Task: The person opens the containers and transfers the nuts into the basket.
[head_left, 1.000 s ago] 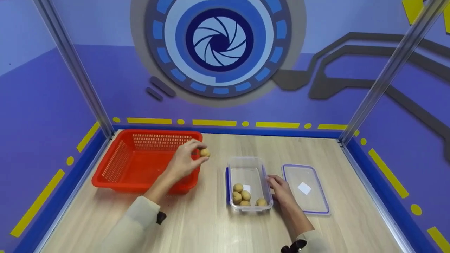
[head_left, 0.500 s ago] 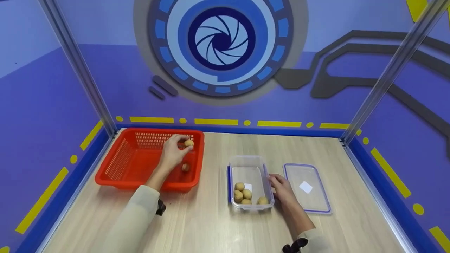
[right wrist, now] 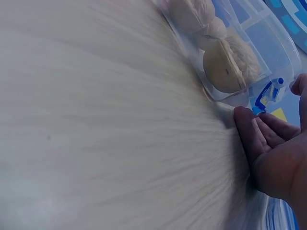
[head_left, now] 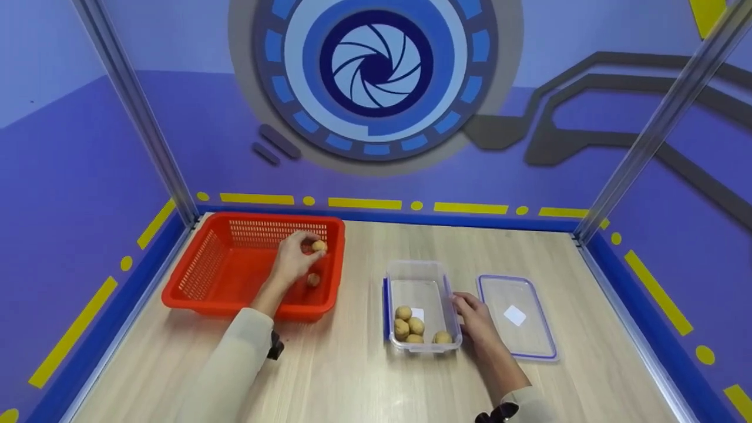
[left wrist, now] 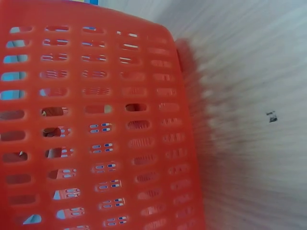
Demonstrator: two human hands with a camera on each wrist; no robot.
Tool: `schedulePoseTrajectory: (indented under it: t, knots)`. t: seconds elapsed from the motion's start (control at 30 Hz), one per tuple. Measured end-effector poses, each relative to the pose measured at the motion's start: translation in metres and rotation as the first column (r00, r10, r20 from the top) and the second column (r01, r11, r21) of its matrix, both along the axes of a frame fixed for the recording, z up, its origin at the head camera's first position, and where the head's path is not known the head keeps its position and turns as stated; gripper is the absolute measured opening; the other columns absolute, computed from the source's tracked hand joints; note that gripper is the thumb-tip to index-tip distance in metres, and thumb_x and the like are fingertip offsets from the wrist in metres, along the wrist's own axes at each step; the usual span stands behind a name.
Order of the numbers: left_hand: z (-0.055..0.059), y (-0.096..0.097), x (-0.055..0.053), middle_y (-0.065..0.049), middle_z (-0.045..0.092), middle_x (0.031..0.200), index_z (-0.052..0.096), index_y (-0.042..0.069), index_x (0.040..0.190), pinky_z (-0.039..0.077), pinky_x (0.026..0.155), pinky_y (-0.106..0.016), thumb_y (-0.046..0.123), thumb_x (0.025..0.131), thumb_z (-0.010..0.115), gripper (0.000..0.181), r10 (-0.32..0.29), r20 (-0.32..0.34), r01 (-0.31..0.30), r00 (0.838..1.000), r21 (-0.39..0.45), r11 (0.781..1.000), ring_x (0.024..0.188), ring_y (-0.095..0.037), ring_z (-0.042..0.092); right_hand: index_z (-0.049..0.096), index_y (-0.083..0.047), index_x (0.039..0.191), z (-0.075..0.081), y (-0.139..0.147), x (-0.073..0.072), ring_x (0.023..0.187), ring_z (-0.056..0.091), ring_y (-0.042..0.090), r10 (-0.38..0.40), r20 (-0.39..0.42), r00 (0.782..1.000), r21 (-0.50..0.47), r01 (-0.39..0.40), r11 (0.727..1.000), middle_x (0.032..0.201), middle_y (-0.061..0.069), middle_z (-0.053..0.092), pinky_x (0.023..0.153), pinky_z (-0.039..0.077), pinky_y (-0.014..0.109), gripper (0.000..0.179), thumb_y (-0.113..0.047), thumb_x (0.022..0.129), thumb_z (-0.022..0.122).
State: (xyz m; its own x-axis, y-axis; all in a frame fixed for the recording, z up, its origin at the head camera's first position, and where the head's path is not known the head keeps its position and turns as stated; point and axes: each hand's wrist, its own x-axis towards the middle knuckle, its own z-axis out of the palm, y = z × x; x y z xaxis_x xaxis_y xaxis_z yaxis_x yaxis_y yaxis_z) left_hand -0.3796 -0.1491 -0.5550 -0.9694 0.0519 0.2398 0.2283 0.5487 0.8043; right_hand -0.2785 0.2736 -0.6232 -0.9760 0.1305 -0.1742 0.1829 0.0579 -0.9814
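A strip of pale wood-grain bench [head_left: 364, 294] separates the red perforated plastic basket [head_left: 211, 306] from the clear rectangular plastic container [head_left: 424, 348], five walnuts inside; the blue-edged clear lid [head_left: 527, 333] lies right. The right hand [head_left: 477, 323] rests extended fingers on the container's side. The left hand [head_left: 292, 255], reaching past the basket's right rim a second ago, is now inside it, pinching a round tan walnut [head_left: 319, 246].

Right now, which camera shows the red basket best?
The head view: it shows the red basket from above, rim and floor, partly behind the left hand. The left wrist view shows mainly slotted wall up close; the right wrist, none of it.
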Motion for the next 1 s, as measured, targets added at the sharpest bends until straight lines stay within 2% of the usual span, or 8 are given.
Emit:
schedulePoseTrajectory:
  t: [0.33,0.53,0.7,1.0]
  knots:
    - [-0.0022,0.0023,-0.001,-0.011,0.07,0.122,0.071,0.003,0.124,0.053,0.102,-0.045,0.012,0.093,0.084,0.035,-0.011,0.049,0.013,0.999,-0.042,0.999,0.112,-0.029,0.064,0.064,0.003,0.134,-0.0017,0.0,-0.0022,0.118,0.061,0.033,-0.005,-0.008,1.0,0.008,0.005,1.0,0.132,0.021,0.064,0.086,0.059,0.04,0.039,-0.024,0.106,0.061]
    - [-0.0051,0.0022,-0.0026,-0.011,0.069,0.122,0.072,0.003,0.125,0.055,0.097,-0.043,0.013,0.094,0.083,0.035,-0.022,0.079,0.027,0.997,-0.06,0.998,0.109,-0.027,0.064,0.064,0.002,0.135,-0.0017,0.0003,-0.0012,0.123,0.059,0.035,0.006,0.001,1.0,0.02,-0.006,1.0,0.136,0.02,0.063,0.093,0.058,0.045,0.041,-0.027,0.107,0.061]
    - [-0.0047,0.0024,-0.0025,-0.011,0.069,0.124,0.071,0.003,0.127,0.054,0.099,-0.044,0.012,0.094,0.082,0.036,-0.026,0.094,0.032,0.995,-0.058,0.998,0.11,-0.027,0.063,0.064,0.001,0.135,-0.0012,0.0004,-0.0012,0.126,0.057,0.036,0.007,0.005,1.0,0.031,-0.008,0.999,0.138,0.019,0.062,0.096,0.057,0.048,0.041,-0.029,0.106,0.062]
    - [-0.0031,0.0045,-0.0016,-0.01,0.068,0.125,0.07,0.006,0.128,0.054,0.103,-0.046,0.014,0.095,0.082,0.036,-0.034,0.125,0.044,0.992,-0.072,0.996,0.113,-0.029,0.062,0.066,0.001,0.133,-0.0026,0.0012,-0.0023,0.119,0.058,0.034,-0.013,-0.004,1.0,0.028,0.013,1.0,0.132,0.02,0.064,0.09,0.059,0.044,0.042,-0.03,0.105,0.063]
